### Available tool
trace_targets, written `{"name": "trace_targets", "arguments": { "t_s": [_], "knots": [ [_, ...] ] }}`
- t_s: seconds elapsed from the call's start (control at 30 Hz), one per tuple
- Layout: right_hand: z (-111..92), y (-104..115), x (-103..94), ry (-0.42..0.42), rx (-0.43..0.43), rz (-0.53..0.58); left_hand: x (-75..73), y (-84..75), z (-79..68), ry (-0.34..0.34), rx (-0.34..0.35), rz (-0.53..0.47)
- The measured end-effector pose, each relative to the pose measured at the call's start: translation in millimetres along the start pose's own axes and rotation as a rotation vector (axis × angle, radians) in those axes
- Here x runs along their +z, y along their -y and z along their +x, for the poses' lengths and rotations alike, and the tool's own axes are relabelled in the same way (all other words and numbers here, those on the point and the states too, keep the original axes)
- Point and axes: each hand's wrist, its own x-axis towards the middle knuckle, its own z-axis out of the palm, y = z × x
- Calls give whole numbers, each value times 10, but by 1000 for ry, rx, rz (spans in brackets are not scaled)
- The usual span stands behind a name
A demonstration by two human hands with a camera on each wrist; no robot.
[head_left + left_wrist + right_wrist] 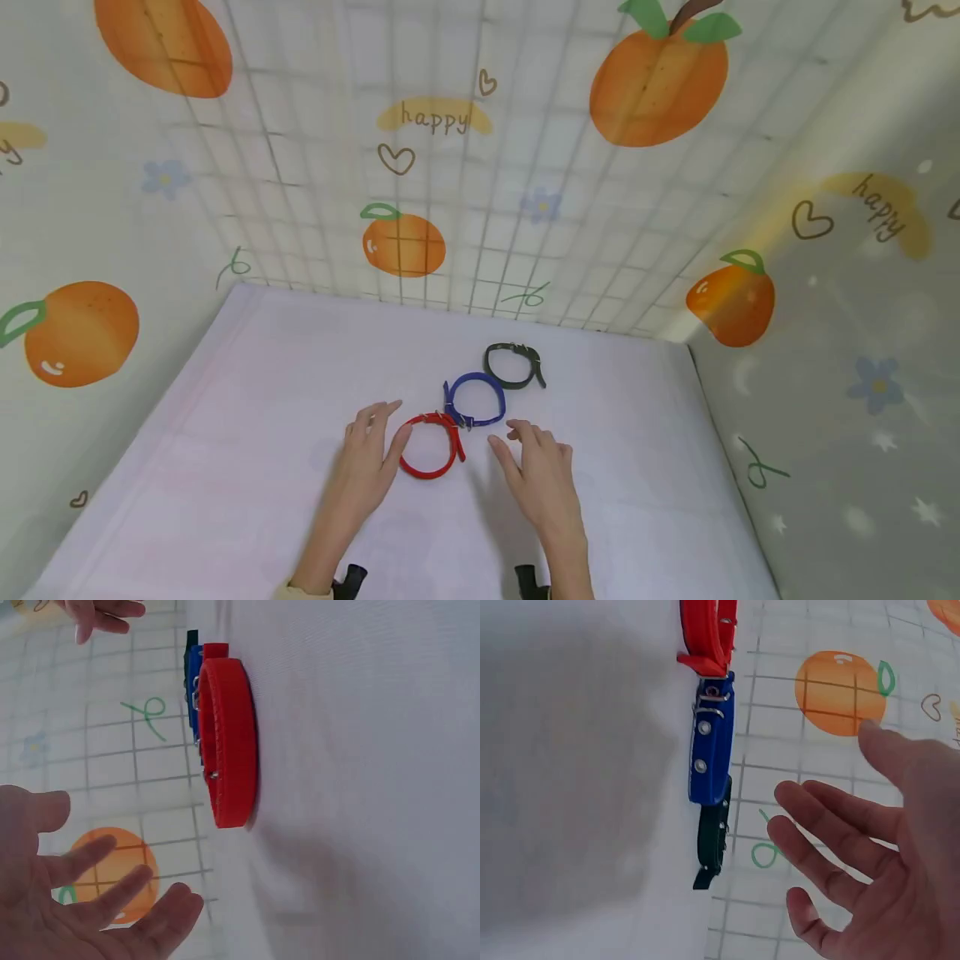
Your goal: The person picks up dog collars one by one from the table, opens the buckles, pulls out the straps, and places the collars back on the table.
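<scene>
Three buckled pet collars lie fastened into rings on the white cloth, in a slanting row. The red collar (427, 477) is nearest, the blue collar (503, 404) touches it, and the dark green collar (516, 386) is farthest. My left hand (367, 458) hovers at the red collar's left side, fingers spread and holding nothing; its thumb overlaps the collar's edge in the head view. Right of the red and blue collars, my right hand (543, 479) is held with relaxed fingers around nothing. Metal eyelets and a buckle show on the blue collar (712, 750) in the right wrist view.
A white cloth (225, 467) covers the work surface. Behind it stands a wire grid (480, 250) covered by a sheet printed with oranges, and printed sheets (840, 433) hang at both sides. Black wrist camera mounts (528, 581) show at the lower edge.
</scene>
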Motion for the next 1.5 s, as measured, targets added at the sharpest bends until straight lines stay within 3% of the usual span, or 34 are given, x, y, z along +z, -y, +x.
{"name": "trace_targets", "arguments": {
  "t_s": [0.1, 0.23, 0.5, 0.7, 0.97, 1.2, 1.33, 1.5],
  "knots": [
    [77, 37, 69, 21, -9, -14, 59, 13, 40, 41, -71, -30],
    [173, 95, 187, 61, -43, -11, 105, 31, 83, 58, -117, -47],
    [273, 206, 446, 159, -28, 31, 215, 77, 152, 94, -142, -39],
    [291, 270, 585, 188, -35, 35, 234, 113, 141, 76, -124, -41],
    [332, 294, 601, 180, -38, -10, 233, 120, 167, 104, -156, -81],
    [344, 352, 599, 211, -53, -32, 183, 79, 197, 144, -223, -153],
    [307, 363, 589, 235, -37, -59, 177, 62, 171, 164, -223, -162],
    [252, 362, 570, 187, -65, -94, 166, 46, 128, 153, -214, -149]
  ]
}}
